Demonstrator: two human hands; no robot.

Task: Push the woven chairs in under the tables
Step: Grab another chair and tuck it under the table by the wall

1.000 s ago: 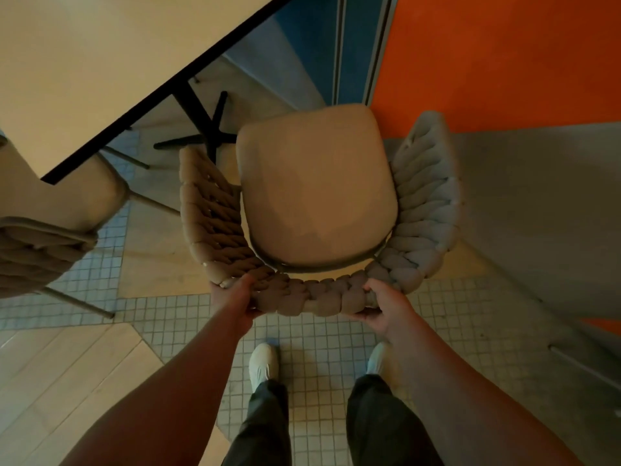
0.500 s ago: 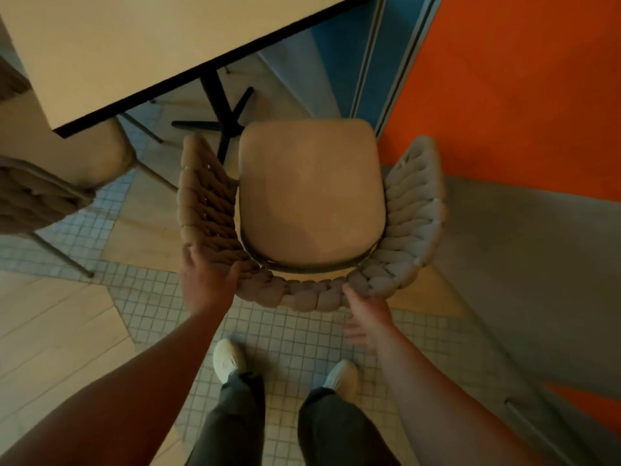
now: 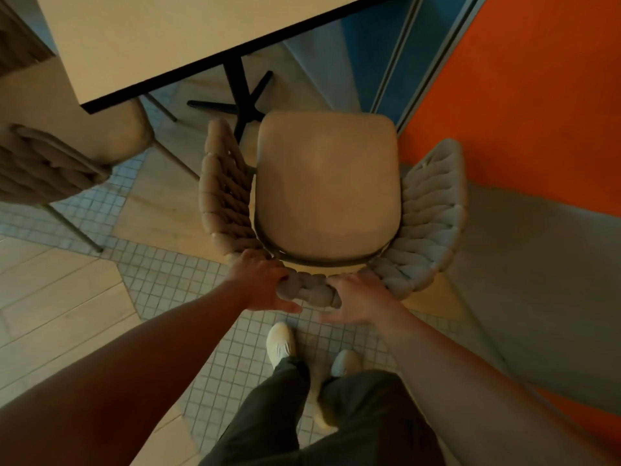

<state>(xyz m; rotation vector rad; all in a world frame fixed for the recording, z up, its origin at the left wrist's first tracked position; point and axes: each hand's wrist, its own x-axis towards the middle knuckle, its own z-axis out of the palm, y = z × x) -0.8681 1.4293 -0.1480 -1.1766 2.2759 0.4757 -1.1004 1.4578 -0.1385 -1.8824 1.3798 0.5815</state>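
Observation:
A woven chair (image 3: 327,186) with a beige seat cushion and braided arms stands in front of me, its seat facing the table (image 3: 168,38) at the upper left. The seat lies outside the tabletop's edge, beside the table's black pedestal base (image 3: 239,95). My left hand (image 3: 262,284) grips the middle of the braided backrest, fingers over the top and thumb underneath. My right hand (image 3: 359,297) holds the same rim just to the right, thumb spread low. The two hands sit close together.
A second woven chair (image 3: 50,163) stands at the left, its seat partly under the table. An orange wall (image 3: 537,95) and a grey ledge (image 3: 537,280) run close along the chair's right side. My feet (image 3: 280,344) stand on small floor tiles behind the chair.
Half a second ago both hands had loosened and slid off the outer corners of the backrest. Now they hold its middle, closer together. The chair sits slightly nearer the table base.

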